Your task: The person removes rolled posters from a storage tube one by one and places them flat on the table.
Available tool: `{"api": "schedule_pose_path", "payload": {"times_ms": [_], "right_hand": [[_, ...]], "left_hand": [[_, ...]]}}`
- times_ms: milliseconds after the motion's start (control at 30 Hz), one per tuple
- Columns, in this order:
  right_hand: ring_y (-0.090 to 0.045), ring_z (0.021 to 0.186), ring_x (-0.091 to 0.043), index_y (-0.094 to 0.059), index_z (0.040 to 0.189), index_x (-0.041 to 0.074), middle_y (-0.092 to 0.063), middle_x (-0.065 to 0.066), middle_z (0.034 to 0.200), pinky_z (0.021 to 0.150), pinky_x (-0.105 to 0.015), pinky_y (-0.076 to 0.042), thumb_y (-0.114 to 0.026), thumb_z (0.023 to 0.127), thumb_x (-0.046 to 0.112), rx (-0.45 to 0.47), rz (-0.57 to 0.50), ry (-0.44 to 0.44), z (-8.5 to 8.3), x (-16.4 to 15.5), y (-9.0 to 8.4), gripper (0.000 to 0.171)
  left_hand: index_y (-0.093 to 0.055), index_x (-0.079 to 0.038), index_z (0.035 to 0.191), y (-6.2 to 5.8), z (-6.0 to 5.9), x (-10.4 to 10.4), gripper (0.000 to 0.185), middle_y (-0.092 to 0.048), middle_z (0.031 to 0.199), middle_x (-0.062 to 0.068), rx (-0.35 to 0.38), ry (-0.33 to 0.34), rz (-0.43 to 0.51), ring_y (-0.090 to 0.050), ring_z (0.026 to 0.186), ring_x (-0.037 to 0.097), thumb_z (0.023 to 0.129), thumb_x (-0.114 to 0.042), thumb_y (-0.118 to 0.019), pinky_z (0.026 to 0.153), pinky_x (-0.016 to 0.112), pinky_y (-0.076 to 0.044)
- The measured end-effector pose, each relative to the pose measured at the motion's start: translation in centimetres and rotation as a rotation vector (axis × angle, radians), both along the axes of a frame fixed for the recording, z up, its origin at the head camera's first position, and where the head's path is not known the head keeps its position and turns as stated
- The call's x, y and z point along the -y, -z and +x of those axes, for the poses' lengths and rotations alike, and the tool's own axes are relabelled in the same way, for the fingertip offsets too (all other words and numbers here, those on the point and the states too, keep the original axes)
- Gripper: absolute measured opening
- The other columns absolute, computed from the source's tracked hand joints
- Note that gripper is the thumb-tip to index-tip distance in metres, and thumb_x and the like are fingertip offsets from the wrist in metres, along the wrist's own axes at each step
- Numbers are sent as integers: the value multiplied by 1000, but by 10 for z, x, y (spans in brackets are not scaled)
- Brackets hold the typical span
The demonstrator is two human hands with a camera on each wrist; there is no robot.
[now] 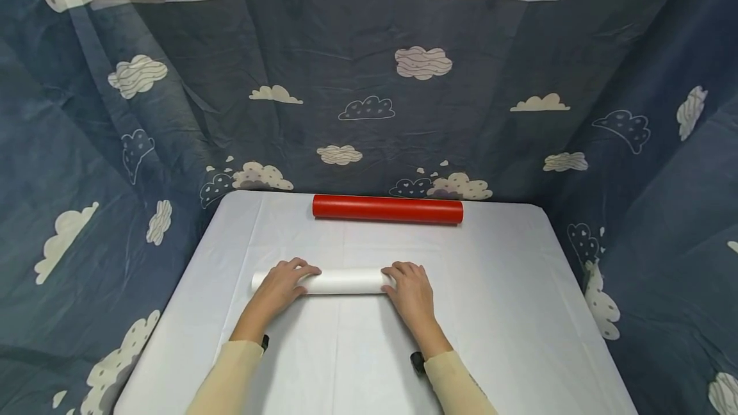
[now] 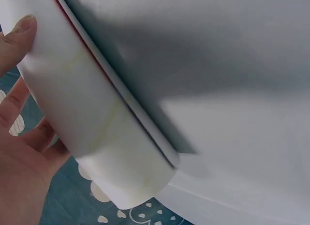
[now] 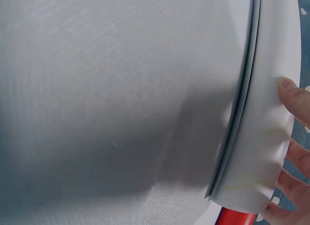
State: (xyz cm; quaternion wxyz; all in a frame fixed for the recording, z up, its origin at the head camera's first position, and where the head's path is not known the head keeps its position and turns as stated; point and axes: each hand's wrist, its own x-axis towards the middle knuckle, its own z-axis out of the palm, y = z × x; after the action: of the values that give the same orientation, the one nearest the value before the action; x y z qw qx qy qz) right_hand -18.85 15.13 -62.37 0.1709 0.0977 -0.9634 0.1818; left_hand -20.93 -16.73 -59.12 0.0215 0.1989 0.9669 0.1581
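Hands lie side by side in the head view: the left hand and right hand curl over the ends of a white roll lying midway across the table, parallel to a red roll at the far edge. Left wrist view: thumb and fingers wrap the white roll's end. Right wrist view: fingers curve over the white roll.

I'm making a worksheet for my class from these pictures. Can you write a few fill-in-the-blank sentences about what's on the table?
1. Both hands rest on the ____ roll.
2. The roll at the table's far edge is ____.
3. The left hand is at the white roll's ____ end, the right hand at the other.
4. The backdrop is printed with ____.

Missing words: white; red; left; clouds
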Motion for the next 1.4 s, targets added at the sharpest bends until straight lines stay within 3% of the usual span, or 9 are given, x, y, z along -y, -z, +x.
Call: {"api": "schedule_pose_path", "payload": {"times_ms": [133,367,600,767,933,1067,1400], "right_hand": [[-65,126,-30,-80,118,21,-76,-4,125,117,-63,-45,-92,82,28,11,0,-5,-2,0,-2,39],[-62,134,-33,-78,123,23,-73,-7,134,119,-61,-45,-91,83,27,-11,12,-1,-5,-3,-5,42],[-61,135,-33,-79,123,22,-73,-9,134,120,-53,-46,-91,83,28,-34,-121,1,-4,-5,-3,41],[-66,120,-31,-82,118,21,-74,-7,123,100,-49,-56,-91,83,27,-15,-196,22,-1,-2,-3,37],[-66,97,-24,-81,121,22,-74,-3,104,76,-43,-57,-86,89,33,110,-218,39,3,4,-3,34],[-65,91,-20,-80,121,21,-74,-2,98,72,-39,-55,-83,92,35,188,-230,24,5,9,-1,32],[-59,79,-15,-81,113,21,-73,0,90,64,-31,-47,-84,91,35,207,-229,33,1,16,1,26]], "left_hand": [[-70,-30,133,-3,-2,-2,51,-68,132,5,6,-1,-44,-64,110,30,86,-14,-87,96,51,-55],[-70,-26,135,-11,-3,-6,51,-70,128,6,95,-8,-17,-69,111,32,88,-15,-85,98,53,-57],[-68,-25,137,-22,-3,-14,52,-72,125,6,225,-38,-23,-69,115,28,89,-19,-85,101,54,-56],[-66,-27,138,-27,-4,-18,52,-72,124,6,313,-56,-11,-68,113,26,89,-20,-85,98,51,-56],[-66,-29,135,-30,-2,-22,51,-73,118,6,376,-65,34,-67,103,22,89,-21,-86,89,47,-57],[-64,-29,134,-29,1,-23,50,-71,112,5,423,-49,69,-65,92,19,90,-24,-86,81,43,-57],[-60,-27,133,-19,14,-24,48,-68,110,4,542,-29,218,-64,88,19,92,-29,-84,73,39,-54]]}}
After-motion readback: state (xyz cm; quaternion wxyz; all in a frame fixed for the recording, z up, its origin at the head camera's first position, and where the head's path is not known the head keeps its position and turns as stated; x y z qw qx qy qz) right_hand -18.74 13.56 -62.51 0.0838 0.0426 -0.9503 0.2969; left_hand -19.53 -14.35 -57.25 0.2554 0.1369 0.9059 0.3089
